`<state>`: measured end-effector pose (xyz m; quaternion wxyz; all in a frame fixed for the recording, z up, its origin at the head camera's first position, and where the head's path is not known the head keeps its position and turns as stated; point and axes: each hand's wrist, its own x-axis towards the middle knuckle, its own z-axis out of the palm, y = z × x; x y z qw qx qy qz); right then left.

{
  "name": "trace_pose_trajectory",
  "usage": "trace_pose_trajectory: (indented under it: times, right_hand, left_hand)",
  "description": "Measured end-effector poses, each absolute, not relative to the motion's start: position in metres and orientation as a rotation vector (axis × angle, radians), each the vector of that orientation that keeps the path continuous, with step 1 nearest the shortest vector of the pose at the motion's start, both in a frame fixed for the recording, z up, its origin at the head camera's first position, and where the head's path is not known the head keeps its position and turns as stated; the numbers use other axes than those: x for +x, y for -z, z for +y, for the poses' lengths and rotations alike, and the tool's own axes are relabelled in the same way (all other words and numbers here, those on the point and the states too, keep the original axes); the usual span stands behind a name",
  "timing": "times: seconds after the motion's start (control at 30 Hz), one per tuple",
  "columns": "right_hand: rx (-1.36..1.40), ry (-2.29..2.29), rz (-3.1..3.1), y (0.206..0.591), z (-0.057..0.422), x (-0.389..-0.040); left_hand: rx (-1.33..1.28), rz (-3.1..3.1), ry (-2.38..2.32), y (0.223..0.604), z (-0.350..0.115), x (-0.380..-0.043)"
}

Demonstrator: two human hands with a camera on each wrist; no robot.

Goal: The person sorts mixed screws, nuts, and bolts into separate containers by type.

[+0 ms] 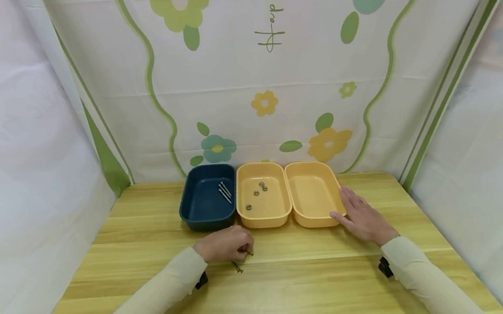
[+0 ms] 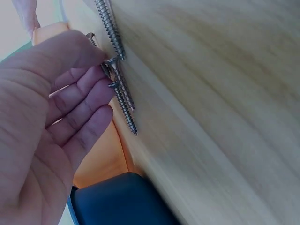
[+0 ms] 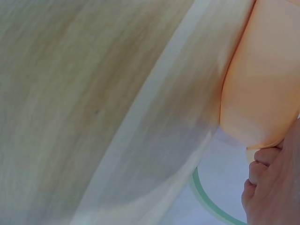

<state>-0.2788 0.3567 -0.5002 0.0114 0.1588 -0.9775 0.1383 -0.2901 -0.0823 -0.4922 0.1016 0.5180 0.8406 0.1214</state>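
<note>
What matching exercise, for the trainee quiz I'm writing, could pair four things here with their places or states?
Column one:
1. Left hand
2. Right hand
3. Metal nuts
4. Dark blue bin

Column two:
A. Inside the middle yellow bin
B. At the left end of the row
C. Holding screws
D. Touching the rightmost bin

Pairs: 1-C, 2-D, 3-A, 4-B

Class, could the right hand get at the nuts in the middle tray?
Probably yes: only the open right tray, which the right hand touches, lies between, and nothing covers the nuts.
</note>
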Motion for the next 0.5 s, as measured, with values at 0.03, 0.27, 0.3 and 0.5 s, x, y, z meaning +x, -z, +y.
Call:
trace_pose_trajectory:
  times: [0.03, 0.27, 0.3, 0.5]
  right_hand:
    - [0.495, -0.433, -3.050, 0.500, 0.356, -0.279]
    - [0.490, -0.439, -3.041, 0.500, 0.355, -0.278]
    - [0.490, -0.435, -3.039, 0.500, 0.355, -0.278]
    - [0.493, -0.430, -3.037, 0.499, 0.354, -0.277]
  left_hand:
    - [1.528, 2.468, -0.362, 0.492, -0.081, -0.290]
    - [1.511, 2.436, -0.381, 0.486, -0.073, -0.288]
    - [1.521, 2.440, -0.382, 0.485, -0.072, -0.288]
    - [1.603, 2.453, -0.377, 0.476, -0.064, -0.288]
